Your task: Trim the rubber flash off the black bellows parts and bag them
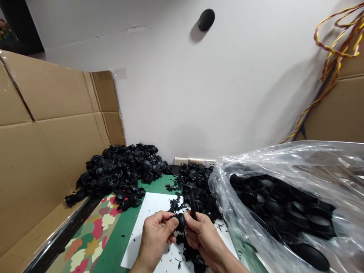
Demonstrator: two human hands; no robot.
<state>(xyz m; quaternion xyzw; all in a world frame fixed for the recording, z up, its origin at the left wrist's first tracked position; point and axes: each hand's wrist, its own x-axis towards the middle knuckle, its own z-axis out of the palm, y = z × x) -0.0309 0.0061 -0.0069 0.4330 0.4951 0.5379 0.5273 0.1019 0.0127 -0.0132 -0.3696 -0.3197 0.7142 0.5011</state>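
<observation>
My left hand [157, 233] and my right hand [200, 233] meet over a white sheet [152, 212] at the bottom centre. Both pinch one small black ribbed rubber part [180, 222] between thumbs and fingers. My right hand also grips a thin dark tool [193, 204] whose end sticks upward above the fingers. Black trimmed scraps [196, 182] lie scattered and heaped on the sheet behind and under the hands.
A pile of black ribbed parts [122, 172] lies at the back left against cardboard [42, 151]. A clear plastic bag [290, 163] holding several black parts [284, 212] fills the right. A green mat [125, 223] and leaf-patterned cover [91, 239] lie below. Coloured wires [330, 53] hang at the upper right.
</observation>
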